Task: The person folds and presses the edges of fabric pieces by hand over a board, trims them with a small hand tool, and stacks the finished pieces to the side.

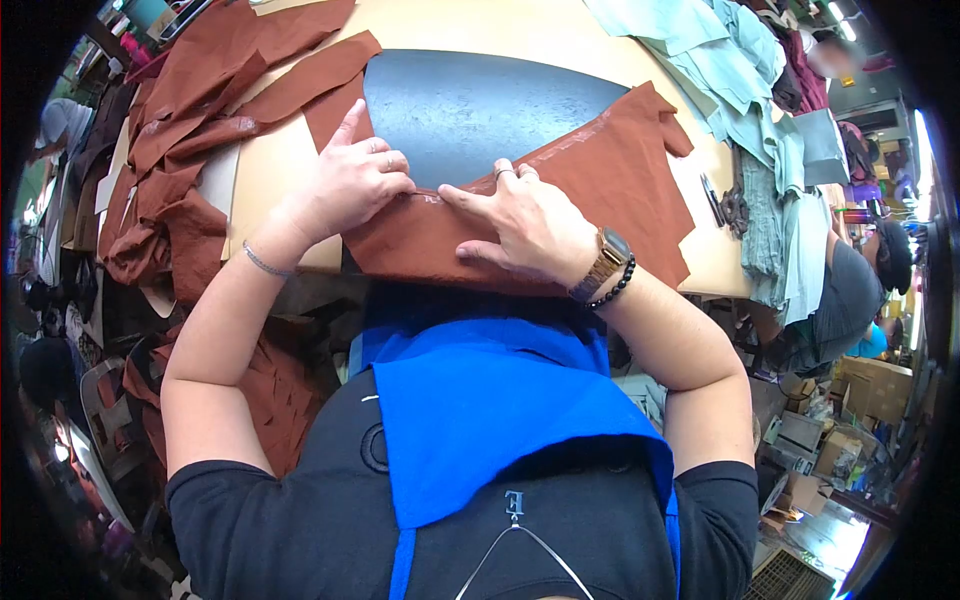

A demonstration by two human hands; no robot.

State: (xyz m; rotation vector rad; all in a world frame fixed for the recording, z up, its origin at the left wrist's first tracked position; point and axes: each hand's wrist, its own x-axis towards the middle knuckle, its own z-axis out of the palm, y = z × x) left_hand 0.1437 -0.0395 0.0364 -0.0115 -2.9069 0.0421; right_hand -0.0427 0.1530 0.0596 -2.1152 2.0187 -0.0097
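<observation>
The brown cloth (640,185) lay at twelve o'clock, covering the lower part of the dark board (480,100). The left hand (365,172) was curled at its edge, index finger stretched; the thumb was hidden, so I could not tell if it pinched. The right hand (525,220) rested on the cloth, fingers loosely spread. At one o'clock, pale green cloths (715,75) were cut off above.
</observation>
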